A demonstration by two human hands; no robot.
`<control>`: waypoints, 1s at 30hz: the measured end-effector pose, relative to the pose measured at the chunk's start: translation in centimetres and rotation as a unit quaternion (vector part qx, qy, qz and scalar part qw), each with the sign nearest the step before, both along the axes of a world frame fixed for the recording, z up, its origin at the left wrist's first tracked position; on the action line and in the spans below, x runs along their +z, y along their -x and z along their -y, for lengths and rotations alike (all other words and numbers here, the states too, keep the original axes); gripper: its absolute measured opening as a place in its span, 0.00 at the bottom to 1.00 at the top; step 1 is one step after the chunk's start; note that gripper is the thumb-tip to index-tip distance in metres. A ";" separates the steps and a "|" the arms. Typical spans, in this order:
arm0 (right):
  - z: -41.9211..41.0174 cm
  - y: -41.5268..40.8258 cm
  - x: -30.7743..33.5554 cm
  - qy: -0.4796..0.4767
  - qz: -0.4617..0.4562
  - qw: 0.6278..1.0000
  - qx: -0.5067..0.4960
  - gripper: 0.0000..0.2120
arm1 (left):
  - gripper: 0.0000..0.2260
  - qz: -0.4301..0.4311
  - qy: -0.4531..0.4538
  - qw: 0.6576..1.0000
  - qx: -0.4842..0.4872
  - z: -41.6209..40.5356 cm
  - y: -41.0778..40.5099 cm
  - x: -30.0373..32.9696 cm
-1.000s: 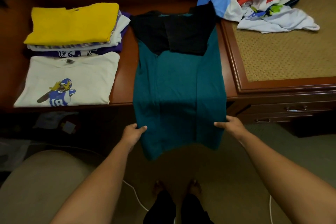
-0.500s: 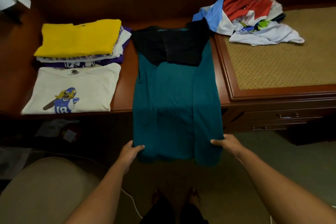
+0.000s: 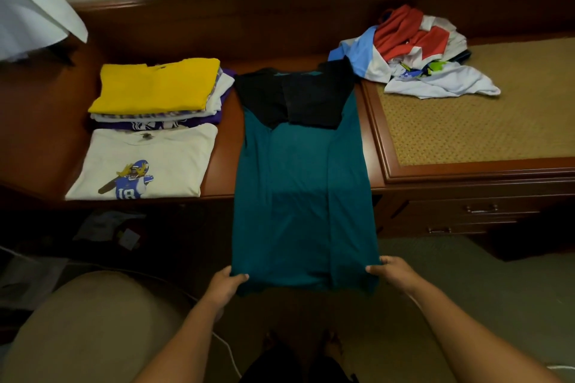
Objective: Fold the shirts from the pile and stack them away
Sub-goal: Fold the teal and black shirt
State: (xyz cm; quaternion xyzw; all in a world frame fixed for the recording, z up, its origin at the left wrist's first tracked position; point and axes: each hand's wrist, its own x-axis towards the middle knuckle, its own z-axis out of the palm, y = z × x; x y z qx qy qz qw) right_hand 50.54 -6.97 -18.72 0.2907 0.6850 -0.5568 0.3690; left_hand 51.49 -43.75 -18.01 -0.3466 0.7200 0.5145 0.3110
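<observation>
Halfway through folding the teal shirt [image 3: 298, 196], sleeves tucked in, top on the desk [image 3: 224, 162], bottom hanging off. Left hand [image 3: 225, 284] and right hand [image 3: 390, 272] pinching the bottom corners. Next, probably lifting the bottom up to the collar, keeping edges even

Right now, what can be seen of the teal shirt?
The teal shirt is thin, soft-looking fabric with black sleeves folded inward over its upper part. Its top half lies flat on the wooden desk; the lower half extends past the front edge. The left hand and right hand pinch its bottom corners.
</observation>
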 end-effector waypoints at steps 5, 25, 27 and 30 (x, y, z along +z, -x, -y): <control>0.3 -1.6 1.4 0.007 -0.019 0.999 -0.046 0.13 | 0.11 -0.010 0.001 0.998 0.067 -0.2 -2.2 0.9; 2.4 -0.9 10.1 -0.168 -0.173 0.964 -0.108 0.30 | 0.24 -0.213 0.084 0.960 0.161 -1.5 -0.4 9.6; 2.4 0.5 10.8 -0.195 -0.204 0.954 -0.102 0.29 | 0.19 -0.250 0.092 0.953 0.145 -1.7 1.2 10.5; 2.5 2.8 11.6 -0.213 -0.227 0.944 -0.108 0.28 | 0.10 -0.277 0.037 0.948 0.152 -1.7 3.7 11.4</control>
